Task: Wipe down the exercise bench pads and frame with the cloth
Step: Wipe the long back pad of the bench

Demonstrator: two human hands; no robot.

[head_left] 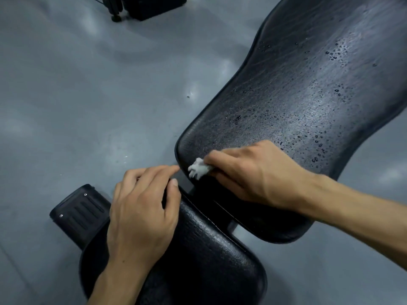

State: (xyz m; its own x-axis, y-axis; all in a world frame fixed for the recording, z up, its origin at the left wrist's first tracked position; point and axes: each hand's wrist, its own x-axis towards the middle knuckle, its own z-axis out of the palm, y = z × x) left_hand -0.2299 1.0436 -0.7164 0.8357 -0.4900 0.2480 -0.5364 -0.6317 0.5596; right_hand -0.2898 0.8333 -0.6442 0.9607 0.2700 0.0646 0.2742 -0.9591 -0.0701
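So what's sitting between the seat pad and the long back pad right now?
In the head view, a narrow gap with dark frame parts the seat pad from the back pad. The right hand holds the white cloth over it.

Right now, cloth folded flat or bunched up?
Bunched. The white cloth is a crumpled wad pinched under the right hand fingers, at the near edge of the long pad.

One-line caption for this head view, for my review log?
Right hand presses a small white cloth on the droplet-covered back pad's near edge; left hand rests on the seat pad.
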